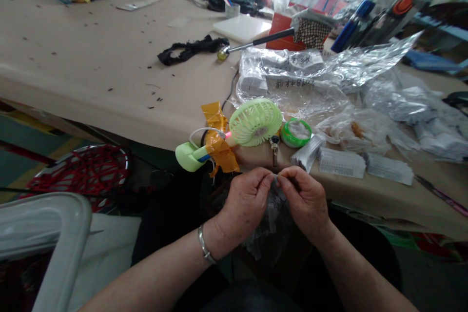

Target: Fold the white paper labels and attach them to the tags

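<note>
My left hand (252, 200) and my right hand (305, 200) meet just off the table's front edge, fingertips closed in a pinch. Between them shows a tiny bit of a small white piece (275, 176); the fingers cover most of it, and its kind is unclear. Below the hands, a clear plastic bag (272, 214) with pale scraps hangs over the dark lap. Right above them a small metal fitting (275, 148) stands at the edge. Stacks of white printed labels (341, 162) lie to the right, near a green-rimmed round tub (296, 132).
A light green fan (256, 122) is fixed to the table edge with orange tape (221, 148). Behind it lie plastic-wrapped label rolls (288, 73), a long-handled tool (259, 43) and black cloth (190, 50). Tweezers (442, 195) lie far right; a white chair (78, 224) stands left.
</note>
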A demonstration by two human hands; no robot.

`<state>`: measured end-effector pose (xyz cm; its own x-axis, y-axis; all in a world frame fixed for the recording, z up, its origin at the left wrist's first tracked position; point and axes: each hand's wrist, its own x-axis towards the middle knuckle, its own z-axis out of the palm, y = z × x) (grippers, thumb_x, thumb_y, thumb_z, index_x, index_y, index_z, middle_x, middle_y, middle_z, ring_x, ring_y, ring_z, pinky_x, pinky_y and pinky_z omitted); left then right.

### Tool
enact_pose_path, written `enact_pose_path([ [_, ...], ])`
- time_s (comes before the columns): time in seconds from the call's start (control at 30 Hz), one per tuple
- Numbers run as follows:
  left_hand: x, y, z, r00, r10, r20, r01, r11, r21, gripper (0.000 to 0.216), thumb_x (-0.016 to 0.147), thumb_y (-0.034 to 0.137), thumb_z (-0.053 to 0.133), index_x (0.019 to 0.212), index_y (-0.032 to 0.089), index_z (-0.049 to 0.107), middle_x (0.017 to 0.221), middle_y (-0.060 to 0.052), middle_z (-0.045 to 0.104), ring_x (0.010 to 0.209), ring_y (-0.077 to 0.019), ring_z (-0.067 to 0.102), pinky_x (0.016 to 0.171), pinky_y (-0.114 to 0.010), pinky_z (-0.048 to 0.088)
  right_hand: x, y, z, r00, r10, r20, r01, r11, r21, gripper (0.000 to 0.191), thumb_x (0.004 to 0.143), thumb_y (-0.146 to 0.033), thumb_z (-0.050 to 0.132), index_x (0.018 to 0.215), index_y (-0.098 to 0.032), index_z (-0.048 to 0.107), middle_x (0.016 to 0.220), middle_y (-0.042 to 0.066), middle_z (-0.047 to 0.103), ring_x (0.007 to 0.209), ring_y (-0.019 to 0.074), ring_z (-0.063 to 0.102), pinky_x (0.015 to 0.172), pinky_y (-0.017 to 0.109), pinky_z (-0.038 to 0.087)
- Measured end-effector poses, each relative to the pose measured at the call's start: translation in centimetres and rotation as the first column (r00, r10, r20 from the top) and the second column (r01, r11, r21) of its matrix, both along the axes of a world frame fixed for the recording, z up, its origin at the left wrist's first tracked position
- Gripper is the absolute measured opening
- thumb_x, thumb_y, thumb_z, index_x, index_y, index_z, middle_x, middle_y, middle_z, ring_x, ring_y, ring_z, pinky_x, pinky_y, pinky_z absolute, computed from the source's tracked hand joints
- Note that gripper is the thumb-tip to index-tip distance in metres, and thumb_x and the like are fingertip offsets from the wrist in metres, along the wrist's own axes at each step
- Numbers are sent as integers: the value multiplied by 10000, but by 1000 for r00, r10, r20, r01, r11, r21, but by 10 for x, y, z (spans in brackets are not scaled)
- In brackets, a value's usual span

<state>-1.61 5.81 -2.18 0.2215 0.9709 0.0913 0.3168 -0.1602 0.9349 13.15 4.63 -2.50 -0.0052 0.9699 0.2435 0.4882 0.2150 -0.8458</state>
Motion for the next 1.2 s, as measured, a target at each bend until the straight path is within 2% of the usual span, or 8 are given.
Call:
enact_pose_path([
  [0.53,4,9,-2,999,45,9,-45,999,10,232,882,257,476,744,193,651,685,16,643,620,-107,552,610,-199,402,-2,9,-2,999,-39,-9,38,999,-16,103,870,-251,529,796,-200,580,688,-11,594,637,123,556,627,246,443],
  [0.7,2,2,1,1000,24,0,-24,1000,-3,218,885,257,477,767,190,647,693,13,647,625,-106,561,619,-198,410,-2,1,-3,999,-32,-20,31,999,-20,78,859,-263,562,828,-206,605,713,-7,628,660,132,596,639,246,468],
  [0.8,-2,-6,-1,1000,-13,-6,13,999,-52,217,887,265,477,790,193,657,687,10,644,620,-112,569,616,-203,419,6,-12,-2,999,-28,35,28,1000,-2,112,853,-256,585,958,-224,600,748,-10,650,661,136,619,634,246,488],
  [0.87,-4,-9,-7,1000,-21,9,22,996,-90,211,883,266,484,829,200,677,729,-1,669,658,-128,598,647,-215,439,17,-17,0,990,-21,141,9,996,88,91,856,-215,578,944,-233,595,754,-10,645,664,132,614,638,246,489],
  [0.93,-6,-11,-14,999,-3,34,8,993,-121,194,867,272,515,910,212,694,848,-21,710,764,-156,636,725,-236,458,32,-19,3,951,-74,300,-3,969,248,79,852,-178,575,902,-230,609,788,11,641,723,147,609,692,267,492],
  [1.03,-7,-11,-27,998,55,22,-51,989,-138,211,826,286,577,984,220,701,996,-48,721,918,-200,646,833,-273,453,52,-13,3,809,-257,528,-3,897,441,191,825,-197,616,1016,-201,635,957,82,664,953,236,584,867,380,464],
  [1.13,-6,-14,-37,998,54,-31,-57,988,-142,189,824,264,564,926,211,714,932,-51,730,879,-203,653,804,-279,457,60,-7,-6,674,-342,655,-19,878,478,306,820,-236,637,1118,-167,624,1127,112,662,1118,303,523,967,470,382],
  [1.2,-3,-17,-39,999,19,-37,-25,988,-154,189,830,235,535,878,203,715,855,-41,728,805,-187,651,750,-267,456,61,-4,-12,659,-362,659,-21,867,497,283,826,-227,637,1104,-173,636,1134,91,676,1126,293,529,981,471,359],
])
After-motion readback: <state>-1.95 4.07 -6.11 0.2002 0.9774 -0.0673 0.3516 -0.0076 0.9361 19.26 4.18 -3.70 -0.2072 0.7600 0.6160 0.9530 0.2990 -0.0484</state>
